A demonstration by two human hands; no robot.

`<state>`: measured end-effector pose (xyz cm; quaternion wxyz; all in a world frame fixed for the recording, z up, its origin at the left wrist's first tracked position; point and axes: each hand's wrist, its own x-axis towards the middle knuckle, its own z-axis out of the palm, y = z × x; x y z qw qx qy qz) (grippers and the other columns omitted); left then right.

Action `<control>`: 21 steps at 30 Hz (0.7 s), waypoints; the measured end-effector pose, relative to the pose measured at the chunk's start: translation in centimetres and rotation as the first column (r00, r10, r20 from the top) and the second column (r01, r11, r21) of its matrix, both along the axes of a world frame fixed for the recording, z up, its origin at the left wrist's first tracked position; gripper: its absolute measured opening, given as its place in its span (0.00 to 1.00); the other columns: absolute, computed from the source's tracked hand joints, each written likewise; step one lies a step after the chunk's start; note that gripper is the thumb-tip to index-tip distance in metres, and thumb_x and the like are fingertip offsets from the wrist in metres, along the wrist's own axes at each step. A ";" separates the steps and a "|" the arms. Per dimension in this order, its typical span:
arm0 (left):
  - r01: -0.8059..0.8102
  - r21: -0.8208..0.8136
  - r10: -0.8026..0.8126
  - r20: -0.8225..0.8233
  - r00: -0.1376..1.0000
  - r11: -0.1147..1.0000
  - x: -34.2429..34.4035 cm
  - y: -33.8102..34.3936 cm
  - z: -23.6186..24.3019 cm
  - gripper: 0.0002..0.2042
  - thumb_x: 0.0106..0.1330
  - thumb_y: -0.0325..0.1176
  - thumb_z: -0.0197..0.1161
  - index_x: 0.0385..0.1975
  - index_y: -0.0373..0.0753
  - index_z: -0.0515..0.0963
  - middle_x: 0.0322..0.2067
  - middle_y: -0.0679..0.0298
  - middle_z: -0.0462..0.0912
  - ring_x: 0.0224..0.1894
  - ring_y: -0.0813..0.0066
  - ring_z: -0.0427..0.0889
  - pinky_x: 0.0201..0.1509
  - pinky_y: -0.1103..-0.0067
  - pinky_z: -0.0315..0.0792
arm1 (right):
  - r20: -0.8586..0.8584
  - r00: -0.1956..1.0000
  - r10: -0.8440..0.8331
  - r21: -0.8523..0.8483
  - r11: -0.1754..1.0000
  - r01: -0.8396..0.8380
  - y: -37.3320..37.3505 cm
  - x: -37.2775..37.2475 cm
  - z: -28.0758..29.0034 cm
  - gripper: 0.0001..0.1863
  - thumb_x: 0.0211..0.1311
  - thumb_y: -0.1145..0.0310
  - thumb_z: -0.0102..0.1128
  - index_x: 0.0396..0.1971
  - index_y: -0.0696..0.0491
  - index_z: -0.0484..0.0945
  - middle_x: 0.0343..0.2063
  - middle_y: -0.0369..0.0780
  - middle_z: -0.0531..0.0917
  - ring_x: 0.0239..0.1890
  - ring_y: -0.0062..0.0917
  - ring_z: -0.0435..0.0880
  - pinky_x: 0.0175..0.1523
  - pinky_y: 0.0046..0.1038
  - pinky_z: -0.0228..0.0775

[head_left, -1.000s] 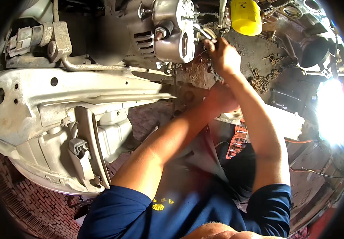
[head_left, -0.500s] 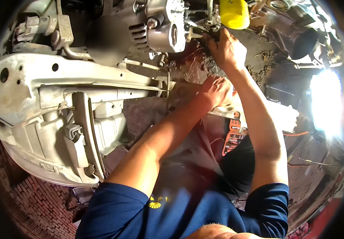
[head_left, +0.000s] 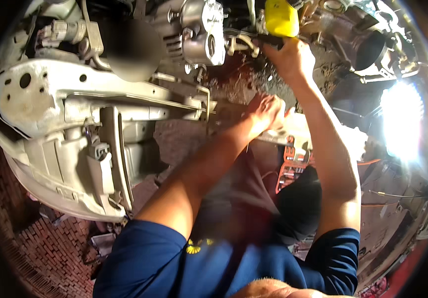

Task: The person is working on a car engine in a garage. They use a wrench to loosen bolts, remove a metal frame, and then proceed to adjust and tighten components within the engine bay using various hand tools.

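My right hand (head_left: pixel 293 59) reaches up just below a yellow cylinder (head_left: pixel 282 19) that looks like an oil filter. Its thumb points left toward a pale metal pipe fitting (head_left: pixel 243 45), while the other fingers are largely hidden under the cylinder. Lower and to the left, my left hand (head_left: pixel 267 111) is closed with curled fingers against a pale beam (head_left: pixel 273 136); what it grips, if anything, I cannot make out. A ribbed silver alternator (head_left: pixel 201 37) hangs to the left of my right hand.
A large pale car frame panel (head_left: pixel 40 94) fills the left side. An orange tool case (head_left: pixel 289 174) lies below the beam. At right a bright work lamp (head_left: pixel 401 121) glares. Dark engine parts (head_left: pixel 372 49) stand at upper right, and brick paving (head_left: pixel 45 248) shows at lower left.
The car parts at left have shifted rightward in view, and the yellow cylinder slightly left. My right hand sits slightly lower and right; my left hand stays nearly in place, still closed.
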<state>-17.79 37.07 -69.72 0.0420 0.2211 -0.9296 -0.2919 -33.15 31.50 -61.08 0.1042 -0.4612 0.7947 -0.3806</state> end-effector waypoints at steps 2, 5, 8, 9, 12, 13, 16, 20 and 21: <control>-0.020 0.000 0.020 0.053 0.998 1.000 1.0 0.0 0.5 0.22 0.71 0.49 0.59 0.24 0.35 0.84 0.29 0.42 0.85 0.37 0.39 0.84 0.48 0.53 0.75 | -0.130 0.991 -0.017 0.275 0.960 0.052 0.7 2.9 3.0 0.37 0.58 0.29 0.68 0.46 0.52 0.85 0.29 0.46 0.90 0.32 0.38 0.91 0.38 0.40 0.83; -0.054 -0.186 0.028 -0.139 0.990 0.981 1.2 0.7 1.6 0.18 0.66 0.46 0.62 0.27 0.36 0.85 0.31 0.45 0.87 0.35 0.45 0.87 0.49 0.56 0.78 | -0.160 0.987 -0.016 0.138 0.990 0.038 1.0 3.5 1.3 0.34 0.60 0.31 0.66 0.43 0.50 0.84 0.30 0.45 0.90 0.35 0.42 0.91 0.41 0.41 0.83; 0.067 -0.056 -0.050 0.260 0.964 0.996 0.5 0.2 3.2 0.15 0.63 0.48 0.64 0.24 0.44 0.86 0.28 0.52 0.87 0.37 0.55 0.88 0.48 0.61 0.77 | -0.112 0.991 -0.073 0.068 0.994 0.081 0.9 3.8 -1.3 0.36 0.60 0.29 0.64 0.35 0.53 0.83 0.29 0.46 0.90 0.35 0.44 0.91 0.44 0.42 0.82; -0.025 -0.409 -0.046 -0.165 0.985 0.912 1.5 1.2 0.7 0.11 0.55 0.44 0.68 0.16 0.47 0.83 0.22 0.61 0.85 0.28 0.61 0.86 0.37 0.63 0.77 | -0.105 0.991 -0.077 0.088 0.992 0.087 1.3 4.1 -2.7 0.36 0.60 0.29 0.64 0.35 0.53 0.83 0.29 0.46 0.90 0.35 0.44 0.91 0.44 0.42 0.82; 0.137 -0.129 -0.132 0.047 0.990 0.982 1.8 0.1 1.2 0.11 0.59 0.46 0.67 0.27 0.44 0.83 0.26 0.58 0.87 0.29 0.55 0.87 0.33 0.59 0.78 | 0.022 0.998 -0.066 0.136 0.989 0.063 0.5 5.1 -2.8 0.35 0.61 0.30 0.65 0.33 0.54 0.82 0.28 0.48 0.89 0.34 0.46 0.90 0.42 0.43 0.82; 0.140 -0.133 -0.135 0.051 0.990 0.981 1.8 0.1 1.1 0.11 0.59 0.46 0.67 0.27 0.44 0.83 0.26 0.58 0.87 0.29 0.55 0.87 0.33 0.59 0.78 | 0.018 0.997 -0.072 0.155 0.986 0.069 0.3 5.3 -2.6 0.36 0.62 0.29 0.64 0.34 0.54 0.81 0.28 0.50 0.89 0.35 0.48 0.90 0.43 0.44 0.82; -0.088 -0.113 0.037 -0.391 0.919 0.990 1.5 0.6 0.7 0.12 0.58 0.48 0.68 0.26 0.47 0.81 0.26 0.64 0.85 0.29 0.58 0.86 0.29 0.60 0.75 | 0.029 0.995 -0.098 0.160 0.983 0.092 -0.1 6.4 -3.5 0.38 0.63 0.28 0.61 0.36 0.56 0.79 0.28 0.55 0.87 0.36 0.52 0.89 0.43 0.47 0.81; 0.086 -0.114 -0.092 -0.049 0.995 0.990 1.4 -0.1 0.8 0.11 0.58 0.47 0.69 0.29 0.47 0.83 0.28 0.62 0.85 0.33 0.57 0.87 0.36 0.60 0.77 | 0.075 0.995 -0.069 0.178 0.982 0.054 -0.2 5.9 -3.0 0.41 0.62 0.25 0.59 0.39 0.56 0.81 0.31 0.54 0.88 0.39 0.51 0.89 0.47 0.46 0.81; 0.095 -0.121 -0.102 -0.050 0.994 0.988 1.3 -0.1 1.1 0.11 0.58 0.47 0.69 0.29 0.47 0.83 0.28 0.62 0.85 0.33 0.57 0.87 0.36 0.60 0.77 | 0.096 0.995 -0.040 0.243 0.970 0.015 0.1 5.4 -2.6 0.42 0.61 0.24 0.59 0.40 0.56 0.82 0.32 0.53 0.88 0.39 0.50 0.89 0.47 0.46 0.81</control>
